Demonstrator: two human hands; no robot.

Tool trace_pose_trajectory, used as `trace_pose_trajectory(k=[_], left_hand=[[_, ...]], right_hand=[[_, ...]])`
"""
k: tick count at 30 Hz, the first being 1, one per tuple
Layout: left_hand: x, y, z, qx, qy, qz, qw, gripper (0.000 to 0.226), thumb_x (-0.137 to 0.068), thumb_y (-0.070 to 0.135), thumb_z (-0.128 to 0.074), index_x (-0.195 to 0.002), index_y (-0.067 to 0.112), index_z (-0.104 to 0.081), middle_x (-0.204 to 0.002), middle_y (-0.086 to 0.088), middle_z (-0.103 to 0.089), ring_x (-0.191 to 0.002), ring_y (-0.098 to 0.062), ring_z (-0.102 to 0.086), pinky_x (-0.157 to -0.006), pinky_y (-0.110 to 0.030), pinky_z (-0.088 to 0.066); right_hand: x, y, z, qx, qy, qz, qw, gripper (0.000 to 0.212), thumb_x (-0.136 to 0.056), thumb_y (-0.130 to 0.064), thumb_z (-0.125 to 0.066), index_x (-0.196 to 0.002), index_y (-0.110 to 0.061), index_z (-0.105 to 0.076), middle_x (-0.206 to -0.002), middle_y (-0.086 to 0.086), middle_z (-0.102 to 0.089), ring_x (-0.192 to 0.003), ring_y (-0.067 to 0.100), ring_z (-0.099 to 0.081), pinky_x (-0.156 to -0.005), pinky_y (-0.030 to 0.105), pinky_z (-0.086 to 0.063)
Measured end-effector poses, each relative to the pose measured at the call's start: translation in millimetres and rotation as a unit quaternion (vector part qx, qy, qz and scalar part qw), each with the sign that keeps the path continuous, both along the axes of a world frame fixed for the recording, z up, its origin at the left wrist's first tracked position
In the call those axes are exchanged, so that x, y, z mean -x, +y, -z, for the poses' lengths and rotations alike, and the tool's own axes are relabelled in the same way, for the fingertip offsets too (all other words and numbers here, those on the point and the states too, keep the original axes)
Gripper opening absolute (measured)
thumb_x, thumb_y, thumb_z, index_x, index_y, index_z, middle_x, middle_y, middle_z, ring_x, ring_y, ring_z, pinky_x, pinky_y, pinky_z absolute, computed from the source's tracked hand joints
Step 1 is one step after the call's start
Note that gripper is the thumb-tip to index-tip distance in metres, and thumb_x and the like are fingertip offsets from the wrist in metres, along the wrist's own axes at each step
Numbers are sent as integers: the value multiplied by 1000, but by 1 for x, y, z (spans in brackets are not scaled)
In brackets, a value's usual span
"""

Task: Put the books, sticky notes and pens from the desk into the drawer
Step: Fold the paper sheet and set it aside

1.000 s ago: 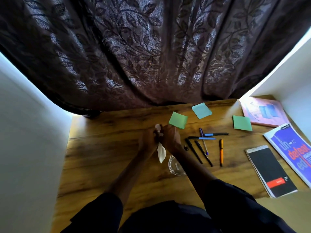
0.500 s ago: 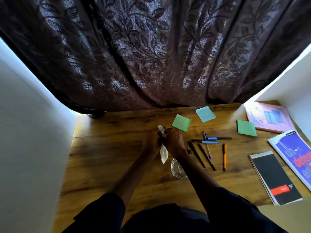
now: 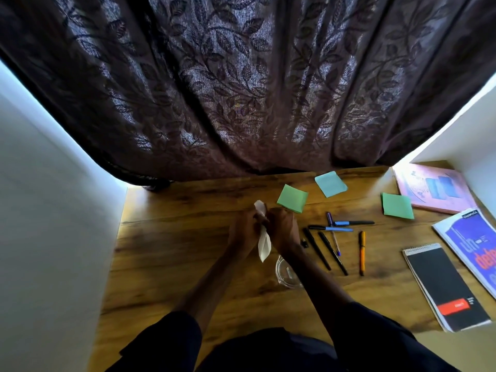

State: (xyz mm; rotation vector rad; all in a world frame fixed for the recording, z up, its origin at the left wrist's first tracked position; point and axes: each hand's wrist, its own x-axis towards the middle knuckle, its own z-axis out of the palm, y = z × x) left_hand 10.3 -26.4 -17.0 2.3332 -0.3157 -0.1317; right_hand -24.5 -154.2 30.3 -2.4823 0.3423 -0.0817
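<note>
One view only: head cam, wide-angle, looks fwd/down at desk point(image 3: 174, 251) from close above; curtain point(image 3: 241, 89) fills top.

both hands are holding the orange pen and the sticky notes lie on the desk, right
No: the head view shows the left hand and right hand holding a white paper; the orange pen lies on the desk. The sticky notes part is right.

Wooden desk point(image 3: 188, 264), three sticky-note pads point(image 3: 292, 198), scattered pens point(image 3: 316, 248), three books point(image 3: 445, 285) at right, glass dish point(image 3: 288, 277) near front
</note>
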Motion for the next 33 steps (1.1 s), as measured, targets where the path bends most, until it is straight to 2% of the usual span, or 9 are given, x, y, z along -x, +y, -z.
trace_pose_trajectory(k=[6, 9, 12, 15, 17, 19, 24, 27, 33], left_hand=[[6, -3, -17, -9, -2, -15, 1000, 14, -96, 23, -65, -109, 19, -70, -109, 3, -73, -101, -13, -68, -85, -22, -54], [17, -6, -34, -13, 5, -56, 998, 29, -98, 31, -64, -119, 12, -62, -112, -3, -70, -102, -18, -68, -77, -20, -49], [26, -13, -41, -2, 82, -92, 992, 52, -97, 42, -61, -135, 9, -51, -125, -7, -65, -114, -24, -64, -85, -26, -47], [33, -20, -34, -12, 154, -80, 985, 78, -82, 53, -72, -142, 13, -44, -135, -8, -59, -124, -29, -59, -100, -43, -52], [36, -24, -32, -31, 164, -86, 982, 85, -75, 53, -79, -142, 15, -43, -136, -9, -59, -124, -31, -59, -98, -48, -53], [37, -26, -32, -50, 156, -96, 982, 86, -74, 50, -81, -143, 17, -42, -137, -9, -58, -125, -31, -58, -98, -48, -53], [39, -16, -29, -104, 141, -103, 979, 84, -77, 46, -81, -146, 21, -40, -141, -8, -54, -130, -29, -54, -100, -45, -51], [47, -12, -31, -116, 130, -119, 978, 76, -81, 49, -76, -142, 18, -45, -140, -9, -56, -129, -30, -55, -100, -45, -51], [58, -17, -43, -108, 121, -162, 973, 71, -82, 50, -76, -138, 16, -51, -138, -10, -59, -127, -30, -56, -100, -44, -48]], right_hand=[[5, -5, -11, -4, -29, 10, 1000, 30, -94, -47, -65, -79, -21, -69, -72, -10, -67, -61, 7, -62, -53, 25, -47], [8, -12, -13, -19, -77, 35, 996, 23, -97, -27, -65, -82, -10, -69, -77, 1, -71, -65, 16, -66, -57, 29, -53], [9, -24, -10, -33, -15, 43, 998, 21, -96, -8, -58, -76, -7, -61, -78, 14, -71, -69, 30, -69, -60, 36, -54], [9, -28, 0, -76, 74, 6, 994, 23, -94, -6, -55, -74, -4, -67, -81, 14, -73, -75, 32, -71, -66, 41, -57], [11, -24, 3, -108, 101, 2, 989, 28, -94, -9, -50, -76, -10, -71, -81, 10, -75, -75, 26, -72, -62, 33, -53], [13, -20, 1, -131, 96, 18, 987, 27, -93, -10, -51, -83, -14, -75, -88, 6, -76, -77, 21, -70, -62, 26, -48], [18, -21, -1, -199, 108, 41, 973, 22, -92, -11, -54, -96, -13, -76, -101, 5, -77, -94, 22, -71, -80, 33, -54], [26, -22, -2, -210, 92, 39, 973, 18, -88, -14, -59, -91, -18, -76, -99, 0, -76, -95, 20, -71, -79, 32, -55], [40, -36, -9, -239, 84, 27, 967, 32, -87, -6, -58, -71, -32, -65, -84, -6, -71, -87, 24, -71, -83, 48, -59]])
